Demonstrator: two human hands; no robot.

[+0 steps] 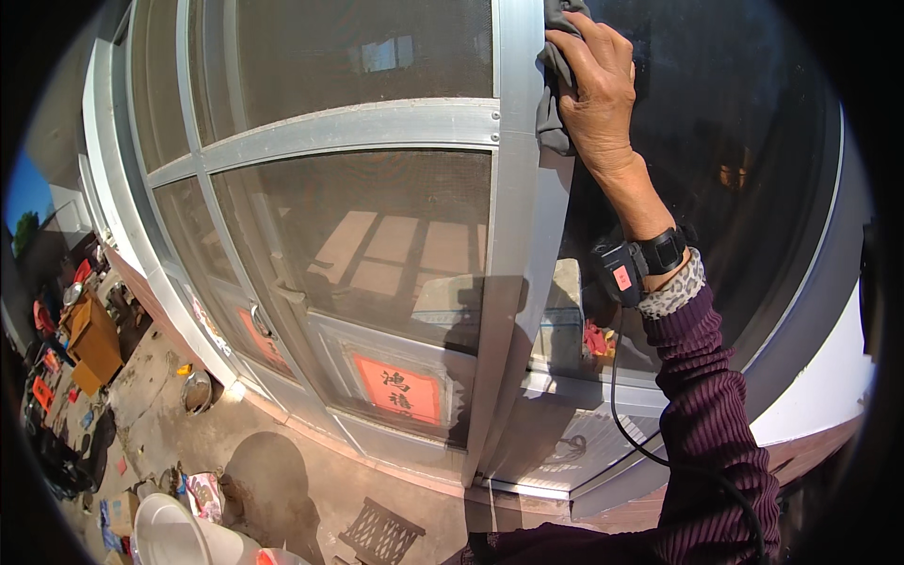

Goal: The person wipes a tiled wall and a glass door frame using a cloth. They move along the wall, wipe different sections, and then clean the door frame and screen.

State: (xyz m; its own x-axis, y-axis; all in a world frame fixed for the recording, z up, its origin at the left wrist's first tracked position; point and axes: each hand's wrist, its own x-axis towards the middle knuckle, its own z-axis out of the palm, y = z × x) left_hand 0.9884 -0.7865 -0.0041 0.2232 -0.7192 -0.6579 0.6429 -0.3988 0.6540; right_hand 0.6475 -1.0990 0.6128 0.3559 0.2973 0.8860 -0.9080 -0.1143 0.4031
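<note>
My right hand [600, 92] grips a dark grey cloth [554, 116], its fingers bent over the upper part. The cloth lies against the right side of an upright aluminium frame post [519, 212], beside a dark glass pane [706, 141]. Part of the cloth is hidden under the fingers. A black strapped device [621, 272] sits on the right wrist, above a purple ribbed sleeve [699, 367], and a black cable [618, 395] hangs from it. My left hand is out of view; purple fabric crosses the bottom edge.
Left of the post stands a mesh-screened door [353, 233] with a handle [261, 321] and red paper bearing writing [399, 387]. Below are a white bucket [166, 530], a small slatted seat [381, 530] and a metal bowl [196, 393]. Cardboard boxes [92, 339] and clutter line the far left.
</note>
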